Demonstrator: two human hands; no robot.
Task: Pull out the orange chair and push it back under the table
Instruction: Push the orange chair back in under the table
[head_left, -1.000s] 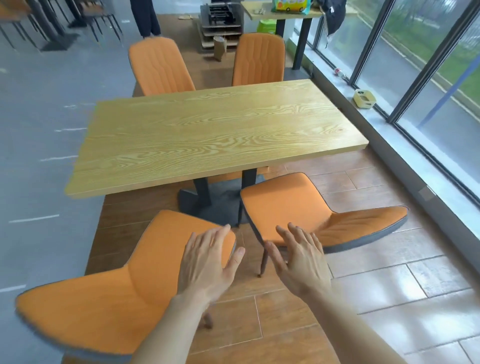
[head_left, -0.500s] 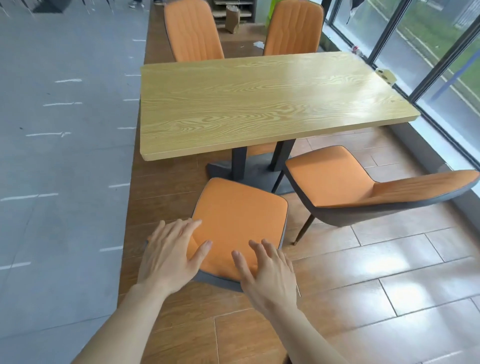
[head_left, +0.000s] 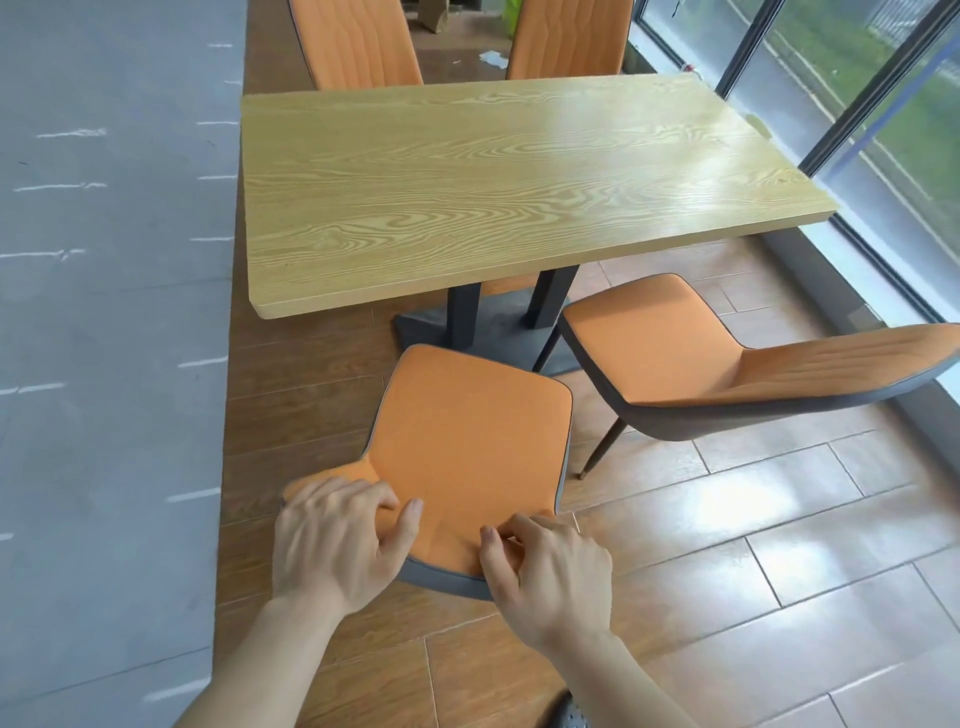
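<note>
An orange chair (head_left: 467, 431) with a dark grey shell stands pulled out on the near side of the wooden table (head_left: 493, 187), its seat clear of the tabletop edge. My left hand (head_left: 337, 540) grips the top of its backrest on the left, fingers curled over the rim. On the right part of the same backrest top sits my right hand (head_left: 545, 571), thumb on the orange front. The chair's legs are hidden beneath the seat.
A second orange chair (head_left: 701, 364) stands pulled out to the right, angled toward the window. Two more orange chairs (head_left: 358, 41) stand at the table's far side. The black table base (head_left: 467, 327) is ahead. Glass windows (head_left: 883, 104) run along the right; grey floor lies left.
Both hands have come down from hovering open onto the chair's backrest top and closed on it. The view has shifted so this chair sits straight in front of me.
</note>
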